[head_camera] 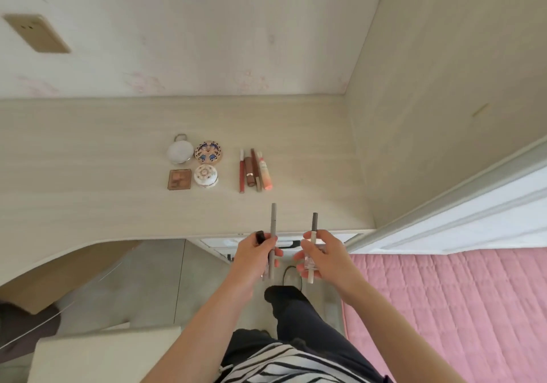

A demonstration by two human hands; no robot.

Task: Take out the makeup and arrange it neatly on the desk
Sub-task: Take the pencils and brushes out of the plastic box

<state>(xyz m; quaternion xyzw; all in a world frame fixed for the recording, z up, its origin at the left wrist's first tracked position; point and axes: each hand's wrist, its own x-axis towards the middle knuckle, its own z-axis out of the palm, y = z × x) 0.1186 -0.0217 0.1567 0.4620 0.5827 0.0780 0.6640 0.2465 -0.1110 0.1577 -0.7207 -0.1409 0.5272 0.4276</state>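
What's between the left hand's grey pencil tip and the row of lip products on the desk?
Nothing. In the head view only bare desk shows between the grey pencil, gripped by the left hand, and the row of lip products.

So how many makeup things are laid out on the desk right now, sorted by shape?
Round cases: 3 (white compact, patterned compact, white jar)
Square palette: 1
Slim sticks and tubes: 4 (red stick, brown lipstick, brown pencil, peach tube)
Total on the desk: 8
Not counted: grey pencil in left hand, dark-capped pencil in right hand.
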